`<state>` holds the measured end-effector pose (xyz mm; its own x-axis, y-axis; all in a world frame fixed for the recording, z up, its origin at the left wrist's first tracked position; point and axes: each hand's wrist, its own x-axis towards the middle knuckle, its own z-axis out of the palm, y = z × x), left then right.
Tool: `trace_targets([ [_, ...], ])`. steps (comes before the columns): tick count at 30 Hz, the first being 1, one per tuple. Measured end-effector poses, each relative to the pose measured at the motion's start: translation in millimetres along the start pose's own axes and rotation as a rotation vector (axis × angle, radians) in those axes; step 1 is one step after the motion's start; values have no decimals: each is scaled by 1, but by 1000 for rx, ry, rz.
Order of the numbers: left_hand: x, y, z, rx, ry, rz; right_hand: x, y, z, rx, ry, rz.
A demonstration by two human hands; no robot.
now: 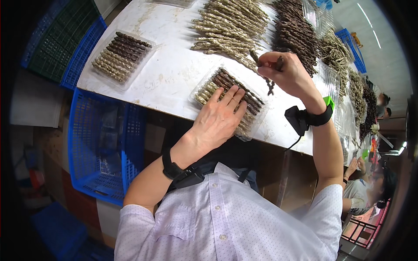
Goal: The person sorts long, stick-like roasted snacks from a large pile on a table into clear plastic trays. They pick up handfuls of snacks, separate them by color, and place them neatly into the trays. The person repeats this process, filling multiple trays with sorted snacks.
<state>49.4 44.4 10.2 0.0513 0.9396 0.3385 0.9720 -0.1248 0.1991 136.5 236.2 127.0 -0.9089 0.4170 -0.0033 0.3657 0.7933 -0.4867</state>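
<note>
- White worktable (174, 65) carries piled twisted sticks.
- Your left hand (222, 117) lies flat, steadying the clear tray (257, 124).
- Your right hand (285, 71) pinches 1 dark stick (270, 85) above it.

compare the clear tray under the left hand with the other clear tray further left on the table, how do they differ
The near tray is pressed flat by the left hand; the far tray lies untouched.
The near tray sits at the table edge close to the body; the far tray sits farther in, near the blue crates.
Both are clear and hold rows of pale and dark twisted sticks.
</note>
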Motion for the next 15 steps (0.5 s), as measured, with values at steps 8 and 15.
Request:
trace_targets([
  [8,1,1,1,-1,2,-7,5,14,-7,160,-72,102],
  [15,1,1,0,17,-3,-2,13,26,5,45,-110,113],
])
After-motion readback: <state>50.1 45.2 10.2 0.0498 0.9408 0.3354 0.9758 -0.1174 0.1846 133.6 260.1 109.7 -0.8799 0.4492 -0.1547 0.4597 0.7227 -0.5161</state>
